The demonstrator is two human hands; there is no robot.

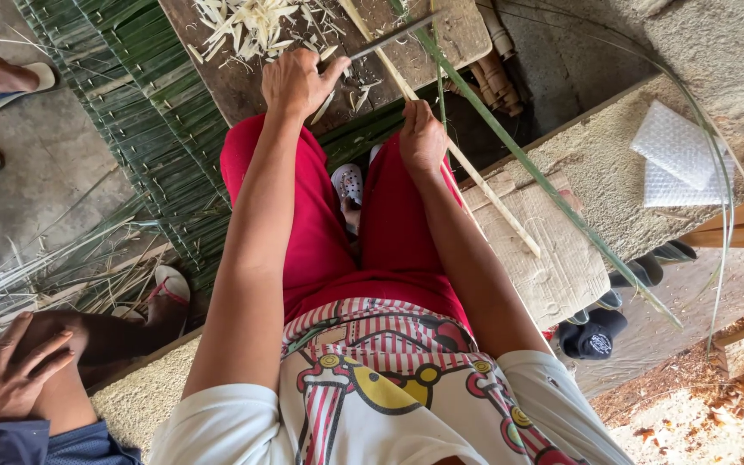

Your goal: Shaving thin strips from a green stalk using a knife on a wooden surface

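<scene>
My left hand is shut on the handle of a knife whose blade points right, across a long pale stick. My right hand grips that stick lower down, over my red-clad knees. The stick runs diagonally from the wooden board down to a piece of cardboard. A long green leaf strip lies alongside the stick. Pale shavings are heaped on the board just beyond my left hand.
A woven green leaf mat lies under the board at left. Another person's hand rests on a knee at bottom left, with sandalled feet nearby. Bubble wrap and dark shoes lie on the right.
</scene>
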